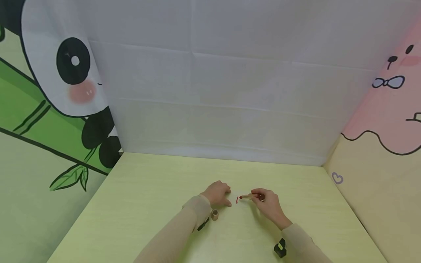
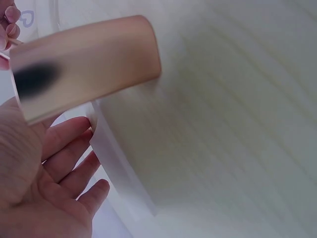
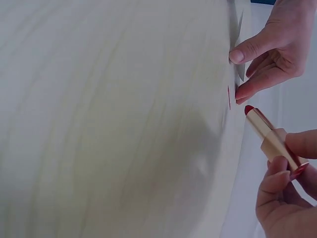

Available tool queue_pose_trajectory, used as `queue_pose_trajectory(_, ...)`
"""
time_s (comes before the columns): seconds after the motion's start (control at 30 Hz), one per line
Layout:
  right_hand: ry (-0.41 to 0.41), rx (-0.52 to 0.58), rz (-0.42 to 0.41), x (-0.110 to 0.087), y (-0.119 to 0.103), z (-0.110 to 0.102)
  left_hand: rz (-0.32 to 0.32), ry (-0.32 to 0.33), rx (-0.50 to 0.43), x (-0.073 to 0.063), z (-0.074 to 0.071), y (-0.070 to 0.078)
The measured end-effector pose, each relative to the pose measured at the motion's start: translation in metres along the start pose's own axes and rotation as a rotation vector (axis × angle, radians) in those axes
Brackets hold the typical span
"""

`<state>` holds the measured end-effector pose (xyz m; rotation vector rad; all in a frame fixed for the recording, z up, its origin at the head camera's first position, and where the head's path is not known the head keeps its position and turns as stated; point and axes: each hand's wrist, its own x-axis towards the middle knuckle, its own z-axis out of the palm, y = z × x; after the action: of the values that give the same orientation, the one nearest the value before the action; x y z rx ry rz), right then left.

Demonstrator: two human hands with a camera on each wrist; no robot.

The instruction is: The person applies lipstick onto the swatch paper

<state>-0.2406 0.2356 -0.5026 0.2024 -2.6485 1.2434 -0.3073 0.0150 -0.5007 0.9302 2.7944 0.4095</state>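
Note:
My right hand [image 1: 268,206] holds an uncapped lipstick [image 3: 270,134] in a gold-coloured case between thumb and fingers. Its red tip points toward a short red stroke [image 1: 236,200] and stands a small gap away from it. On the other side of the stroke, my left hand [image 1: 217,193] rests with thumb and fingers spread at a thin white sheet [image 2: 116,158], whose edge lifts in the left wrist view. Beside the left wrist stands the gold lipstick cap [image 1: 215,215], upright with its hollow end up; it looms large and close in the left wrist view.
The pale yellow wood-grain table [image 1: 158,190] extends around both hands. A white sheet-like wall [image 1: 204,128] closes off the back, with a panda-printed wall [image 1: 59,102] at left and a pink cartoon wall [image 1: 388,120] at right. Dark wrist devices [image 1: 280,248] sit below the sleeves.

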Motion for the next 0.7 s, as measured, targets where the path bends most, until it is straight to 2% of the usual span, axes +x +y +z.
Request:
queue_pose_trajectory(0.27,-0.004,-0.003,0.006,-0.0015,0.0021,-0.001,-0.014,0.023,-0.031,0.0037,0.0027,-0.0031)
queue_pose_trajectory(0.7,0.004,-0.003,0.007,-0.0015,0.0015,-0.0036,-0.061,-0.001,-0.09,0.0078,-0.0003,-0.0043)
